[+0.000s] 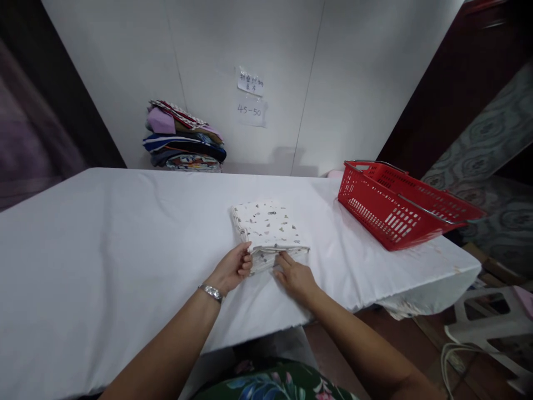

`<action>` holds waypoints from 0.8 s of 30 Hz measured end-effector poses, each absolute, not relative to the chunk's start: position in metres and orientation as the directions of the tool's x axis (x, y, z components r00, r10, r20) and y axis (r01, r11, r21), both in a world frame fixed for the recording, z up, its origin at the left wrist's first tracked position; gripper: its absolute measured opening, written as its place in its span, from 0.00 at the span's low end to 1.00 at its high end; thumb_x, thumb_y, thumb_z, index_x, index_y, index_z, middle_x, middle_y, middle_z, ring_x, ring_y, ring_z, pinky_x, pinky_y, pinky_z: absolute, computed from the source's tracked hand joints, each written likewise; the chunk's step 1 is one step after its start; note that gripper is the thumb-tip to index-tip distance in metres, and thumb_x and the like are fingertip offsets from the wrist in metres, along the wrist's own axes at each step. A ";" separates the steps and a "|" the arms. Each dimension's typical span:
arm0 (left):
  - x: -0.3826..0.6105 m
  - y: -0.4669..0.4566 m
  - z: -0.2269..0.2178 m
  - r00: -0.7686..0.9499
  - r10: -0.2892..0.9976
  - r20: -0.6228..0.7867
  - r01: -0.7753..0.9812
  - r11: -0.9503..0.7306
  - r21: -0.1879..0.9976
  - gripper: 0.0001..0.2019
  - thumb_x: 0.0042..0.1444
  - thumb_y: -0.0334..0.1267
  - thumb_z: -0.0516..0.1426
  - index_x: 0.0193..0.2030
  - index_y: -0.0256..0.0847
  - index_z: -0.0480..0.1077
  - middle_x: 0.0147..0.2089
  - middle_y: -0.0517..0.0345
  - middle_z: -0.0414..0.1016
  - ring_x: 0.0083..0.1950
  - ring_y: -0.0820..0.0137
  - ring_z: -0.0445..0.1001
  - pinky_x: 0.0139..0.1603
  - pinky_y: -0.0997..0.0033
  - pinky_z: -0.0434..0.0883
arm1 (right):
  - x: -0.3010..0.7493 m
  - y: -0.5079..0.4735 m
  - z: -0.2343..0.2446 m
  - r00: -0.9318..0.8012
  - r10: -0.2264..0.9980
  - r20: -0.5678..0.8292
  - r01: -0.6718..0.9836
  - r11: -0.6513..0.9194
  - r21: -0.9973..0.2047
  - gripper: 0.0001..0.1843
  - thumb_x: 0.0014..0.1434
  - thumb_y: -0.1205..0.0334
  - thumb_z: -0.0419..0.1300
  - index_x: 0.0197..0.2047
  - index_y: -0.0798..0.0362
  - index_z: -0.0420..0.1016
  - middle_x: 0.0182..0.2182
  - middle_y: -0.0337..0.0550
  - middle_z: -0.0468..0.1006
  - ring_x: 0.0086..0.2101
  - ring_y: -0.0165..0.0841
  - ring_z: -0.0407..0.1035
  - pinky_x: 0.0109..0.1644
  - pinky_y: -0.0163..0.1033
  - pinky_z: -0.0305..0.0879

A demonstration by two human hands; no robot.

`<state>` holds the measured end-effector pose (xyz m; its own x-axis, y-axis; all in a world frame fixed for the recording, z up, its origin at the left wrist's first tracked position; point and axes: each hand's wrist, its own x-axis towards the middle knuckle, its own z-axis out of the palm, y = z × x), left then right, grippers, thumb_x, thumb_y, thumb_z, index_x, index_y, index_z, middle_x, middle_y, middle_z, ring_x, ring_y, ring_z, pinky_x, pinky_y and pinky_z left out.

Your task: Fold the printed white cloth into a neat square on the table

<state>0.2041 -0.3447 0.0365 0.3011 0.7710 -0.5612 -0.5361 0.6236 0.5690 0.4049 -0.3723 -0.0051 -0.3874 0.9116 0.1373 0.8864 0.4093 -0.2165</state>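
A folded white cloth with small printed figures (pixel 268 225) lies on the white-covered table (pixel 104 244). My left hand (pixel 232 268), with a metal watch on its wrist, pinches the near left edge of the folded cloth. My right hand (pixel 295 275) rests at the near right edge, its fingers tucked against and under the fold. Both hands are closed on the cloth's near edge.
A red plastic basket (pixel 402 203) with metal handles stands at the table's right end. A stack of folded colourful garments (pixel 183 139) sits at the back against the white wall. A white plastic stool (pixel 491 328) stands on the floor at the right.
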 end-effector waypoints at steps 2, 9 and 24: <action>0.203 -0.344 0.035 0.294 0.773 -0.562 -0.539 0.620 0.570 0.13 0.51 0.40 0.56 0.24 0.40 0.55 0.17 0.69 0.52 0.13 0.84 0.49 0.09 0.86 0.45 | 0.414 -0.372 -0.005 -0.349 0.926 0.145 0.905 0.373 -0.206 0.24 0.61 0.53 0.48 0.60 0.45 0.56 0.61 0.43 0.57 0.45 0.38 0.69 0.41 0.40 0.67; 0.202 -0.344 0.034 0.308 0.763 -0.568 -0.554 0.629 0.545 0.14 0.51 0.39 0.57 0.24 0.41 0.53 0.18 0.69 0.52 0.14 0.83 0.50 0.10 0.85 0.46 | 0.442 -0.368 -0.009 -0.263 0.952 0.157 0.947 0.285 -0.146 0.25 0.60 0.59 0.49 0.61 0.47 0.56 0.61 0.44 0.57 0.44 0.39 0.70 0.39 0.40 0.67; 0.196 -0.360 0.010 0.047 0.813 -0.580 -0.153 0.580 0.800 0.17 0.43 0.48 0.59 0.20 0.38 0.59 0.17 0.65 0.60 0.15 0.82 0.54 0.14 0.80 0.47 | 0.487 -0.335 -0.020 -0.063 0.927 0.370 0.922 0.196 -0.334 0.22 0.58 0.60 0.51 0.56 0.50 0.63 0.49 0.47 0.69 0.48 0.39 0.64 0.47 0.43 0.63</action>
